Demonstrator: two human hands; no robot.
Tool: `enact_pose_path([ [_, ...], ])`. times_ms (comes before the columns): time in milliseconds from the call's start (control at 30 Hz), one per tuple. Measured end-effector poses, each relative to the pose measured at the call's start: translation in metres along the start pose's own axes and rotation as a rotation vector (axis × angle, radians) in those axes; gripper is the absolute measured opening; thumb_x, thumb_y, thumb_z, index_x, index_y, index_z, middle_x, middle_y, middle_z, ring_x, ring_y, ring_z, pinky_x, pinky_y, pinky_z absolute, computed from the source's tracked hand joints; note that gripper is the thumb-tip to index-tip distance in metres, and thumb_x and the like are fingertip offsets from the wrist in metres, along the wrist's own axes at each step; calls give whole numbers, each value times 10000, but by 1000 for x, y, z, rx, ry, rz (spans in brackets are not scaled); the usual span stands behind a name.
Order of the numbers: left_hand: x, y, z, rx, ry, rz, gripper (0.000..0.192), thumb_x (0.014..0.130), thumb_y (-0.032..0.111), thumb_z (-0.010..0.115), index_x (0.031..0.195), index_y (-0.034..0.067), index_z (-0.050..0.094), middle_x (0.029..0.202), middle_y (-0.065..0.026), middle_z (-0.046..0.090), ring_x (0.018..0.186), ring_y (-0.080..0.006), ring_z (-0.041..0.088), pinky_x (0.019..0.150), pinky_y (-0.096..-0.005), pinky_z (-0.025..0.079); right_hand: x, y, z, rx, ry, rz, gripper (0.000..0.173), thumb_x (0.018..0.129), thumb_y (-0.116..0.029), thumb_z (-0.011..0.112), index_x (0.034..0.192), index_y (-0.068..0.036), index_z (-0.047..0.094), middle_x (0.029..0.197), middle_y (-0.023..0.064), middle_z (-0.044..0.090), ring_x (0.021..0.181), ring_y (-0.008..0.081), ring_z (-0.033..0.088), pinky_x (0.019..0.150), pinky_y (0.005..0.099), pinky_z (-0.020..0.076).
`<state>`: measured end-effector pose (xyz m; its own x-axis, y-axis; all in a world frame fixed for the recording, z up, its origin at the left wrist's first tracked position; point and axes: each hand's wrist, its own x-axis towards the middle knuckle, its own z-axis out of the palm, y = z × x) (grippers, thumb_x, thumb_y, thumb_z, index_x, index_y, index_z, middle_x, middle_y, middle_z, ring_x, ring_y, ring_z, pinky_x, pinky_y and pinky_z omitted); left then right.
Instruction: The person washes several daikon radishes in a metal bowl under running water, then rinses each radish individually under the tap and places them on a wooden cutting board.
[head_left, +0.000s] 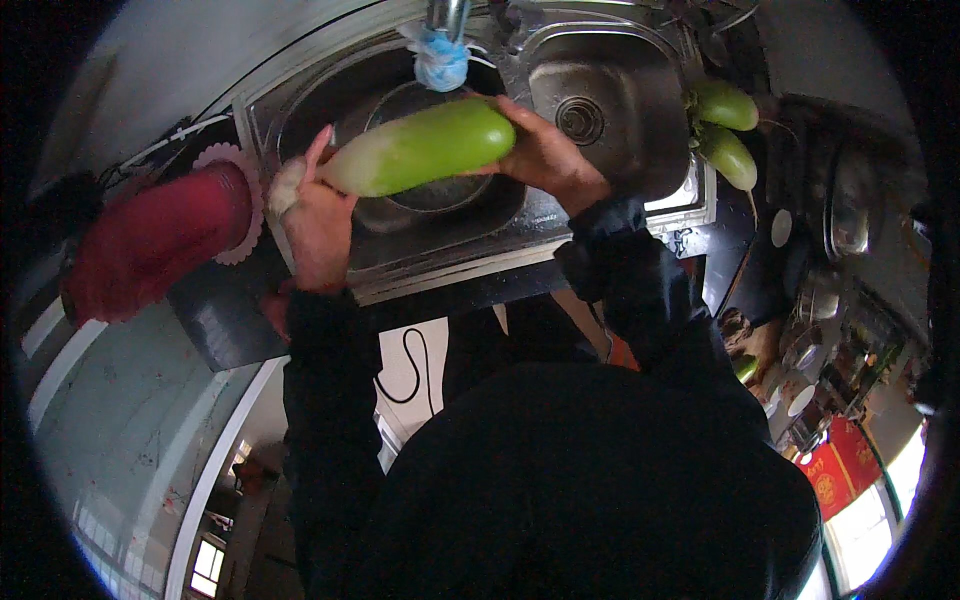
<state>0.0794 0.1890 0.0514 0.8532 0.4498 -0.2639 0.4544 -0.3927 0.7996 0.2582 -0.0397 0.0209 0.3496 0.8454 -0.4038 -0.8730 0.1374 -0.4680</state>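
Observation:
A large green radish (431, 146) is held level between my two hands above the left basin (480, 225) of a stainless-steel sink. My left hand (321, 236) is around its pale end, at the left. A pale, blurred lump (286, 187) lies against that hand; I cannot tell what it is. My right hand (551, 157) grips the bright green, rounded end, with its fingers partly hidden behind the radish. Just beyond the radish hangs the faucet (448, 19), its mouth wrapped in a blue and white cover (441, 61).
Two more green radishes (726, 105) (729, 157) rest right of the smaller basin (630, 142), which has a drain (580, 120). To the left, a dark red covered object (161, 232) stands by a pink scalloped mat (251, 199). Dishes crowd the far right counter.

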Motion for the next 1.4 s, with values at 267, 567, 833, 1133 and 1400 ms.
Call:
enact_pose_path([
  [267,-51,-5,15,-1244,-11,-300,744,953,447,446,1552,35,291,1571,-167,366,1459,-323,357,1173,-594,294,43,17,34,-452,262,-537,531,915,-304,750,1332,-44,548,1152,58,647,1076,163,602,971,322,476],
  [567,-71,-13,27,-1218,-193,-159,544,1043,247,398,1517,1,294,1559,-181,347,1475,-320,315,1201,-596,279,53,37,28,-363,453,-504,372,964,-292,698,1219,-37,609,1037,35,665,932,120,603,864,298,502],
  [833,-79,10,35,-1409,2,-304,624,1044,426,371,1524,32,298,1577,-147,336,1478,-305,320,1197,-591,279,50,40,26,-706,269,-609,448,958,-310,713,1266,-30,547,1087,45,631,1019,169,603,903,326,503],
  [1133,-74,13,34,-1296,116,-103,701,1021,458,399,1555,28,252,1601,-129,308,1474,-309,325,1168,-568,315,52,22,22,-198,362,-337,548,897,-302,768,1310,-14,553,1140,91,658,1022,169,632,945,319,494],
  [1400,-88,28,27,-1229,-181,-390,768,993,389,502,1606,70,167,1571,-172,359,1368,-306,475,1074,-534,447,62,18,19,-315,451,-458,616,803,-319,847,1261,-5,580,1134,93,663,1000,185,644,889,321,527],
])
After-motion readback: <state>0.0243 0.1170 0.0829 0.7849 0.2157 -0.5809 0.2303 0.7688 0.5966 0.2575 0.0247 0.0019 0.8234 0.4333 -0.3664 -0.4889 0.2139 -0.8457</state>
